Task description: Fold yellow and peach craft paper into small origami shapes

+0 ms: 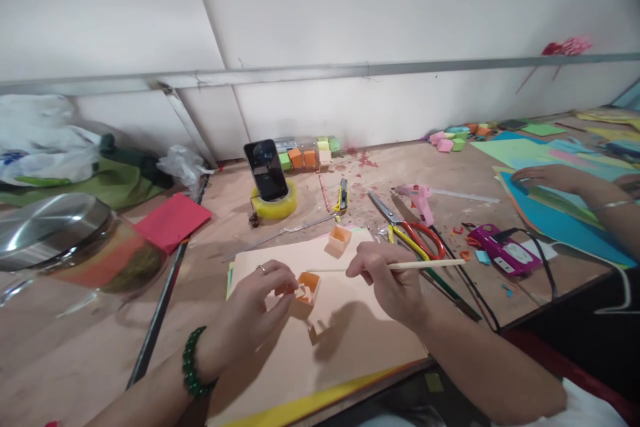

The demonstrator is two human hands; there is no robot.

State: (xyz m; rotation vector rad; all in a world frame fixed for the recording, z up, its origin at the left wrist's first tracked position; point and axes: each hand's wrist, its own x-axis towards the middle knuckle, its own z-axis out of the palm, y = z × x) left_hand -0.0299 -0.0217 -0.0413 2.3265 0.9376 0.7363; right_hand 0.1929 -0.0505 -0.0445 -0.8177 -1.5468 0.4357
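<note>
My left hand [260, 297], with a ring and a green bead bracelet, pinches the left side of a small open orange paper box [311, 285]. Pale paper flaps stand inside that box. In my right hand [387, 280], closed fingers grip a thin wooden stick [425, 265]; its thin end points left, just above the box. Another small open paper box [339, 239] rests apart on the stack of peach paper [280, 363], beyond my hands.
Scissors [400, 219], a pink glue gun [419, 200] and a yellow cutter [342, 195] lie beyond the paper. A phone [267, 170] leans in a tape roll [275, 205]. Left stands a glass jar [120, 257]; right, another person's hand [555, 180] touches blue paper [595, 233].
</note>
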